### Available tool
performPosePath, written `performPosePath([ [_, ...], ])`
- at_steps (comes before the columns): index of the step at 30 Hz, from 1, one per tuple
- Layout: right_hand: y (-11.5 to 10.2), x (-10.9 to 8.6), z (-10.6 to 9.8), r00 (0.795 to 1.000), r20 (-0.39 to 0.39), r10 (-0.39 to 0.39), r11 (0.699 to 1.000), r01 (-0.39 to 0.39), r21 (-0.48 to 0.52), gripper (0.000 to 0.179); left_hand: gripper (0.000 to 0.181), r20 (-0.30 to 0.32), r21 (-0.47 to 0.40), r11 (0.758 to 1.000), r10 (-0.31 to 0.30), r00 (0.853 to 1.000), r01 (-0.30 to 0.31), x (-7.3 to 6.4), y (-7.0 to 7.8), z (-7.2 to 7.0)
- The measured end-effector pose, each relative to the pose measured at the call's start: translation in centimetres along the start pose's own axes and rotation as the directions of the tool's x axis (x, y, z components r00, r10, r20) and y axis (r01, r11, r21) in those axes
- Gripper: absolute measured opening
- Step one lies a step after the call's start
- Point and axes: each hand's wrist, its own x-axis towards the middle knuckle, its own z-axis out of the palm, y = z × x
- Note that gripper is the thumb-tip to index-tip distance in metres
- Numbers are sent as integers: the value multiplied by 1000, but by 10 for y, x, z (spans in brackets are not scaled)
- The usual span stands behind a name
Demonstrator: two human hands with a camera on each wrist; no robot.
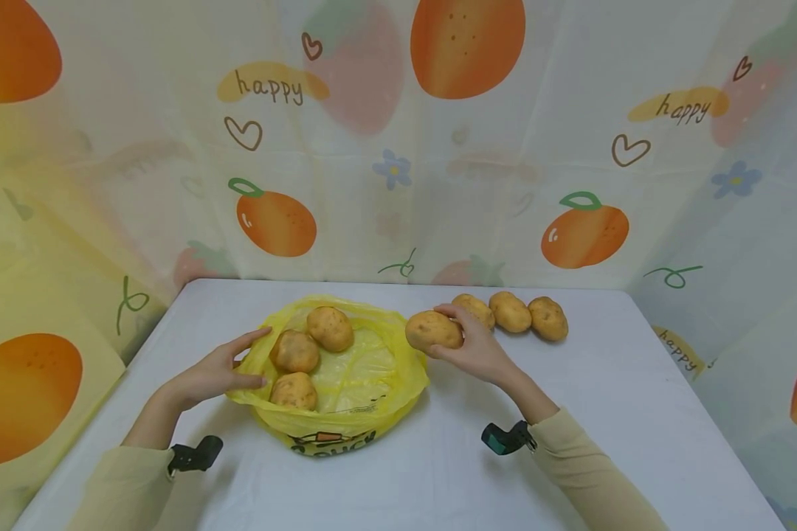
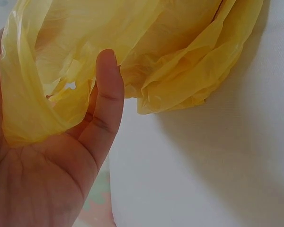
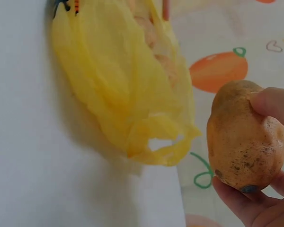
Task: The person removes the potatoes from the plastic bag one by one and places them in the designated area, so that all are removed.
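Note:
A yellow plastic bag (image 1: 365, 420) lies on the table, its mouth spread wide. Inside, toward its left side, are three potatoes (image 1: 294, 391). At the bag's left rim, my left hand (image 1: 206, 375) holds the edge outward with thumb and fingers spread apart. In the left wrist view a loop of the bag (image 2: 42, 125) lies across that palm, and the thumb (image 2: 109, 90) stands straight. My right hand (image 1: 474, 350) grips another potato (image 1: 432, 331) between thumb and fingers, raised at the bag's right rim. Dark specks mark this potato (image 3: 246, 142) in the right wrist view.
Three more potatoes (image 1: 510, 313) sit in a row near the table's back edge, the leftmost partly hidden by my right hand. A white cloth covers the table (image 1: 604, 413). Behind it hangs a fruit-patterned curtain (image 1: 465, 214).

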Motion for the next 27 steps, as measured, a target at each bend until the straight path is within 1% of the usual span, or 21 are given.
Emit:
performPosePath([
  [4, 10, -5, -4, 999, -40, 13, 1000, -13, -9, 61, 87, 8, 0, 1000, 1, 1000, -1, 0, 1, 0],
  [9, 21, -11, -9, 997, -68, 42, 999, -44, -27, 64, 87, 8, 1, 1000, -3, 1000, 3, -1, 2, 0],
  [16, 34, -19, -16, 997, -60, 51, 999, -52, -9, 65, 87, 4, -4, 1000, -7, 1000, 7, 0, 0, 0],
  [23, 49, -24, -18, 996, -58, 64, 996, -67, -61, 65, 86, -2, -5, 1000, -9, 1000, 9, 1, -1, 1],
  [27, 55, -27, -19, 995, -61, 85, 994, -88, -57, 66, 87, 7, -4, 1000, -1, 1000, 1, -1, 1, 0],
])
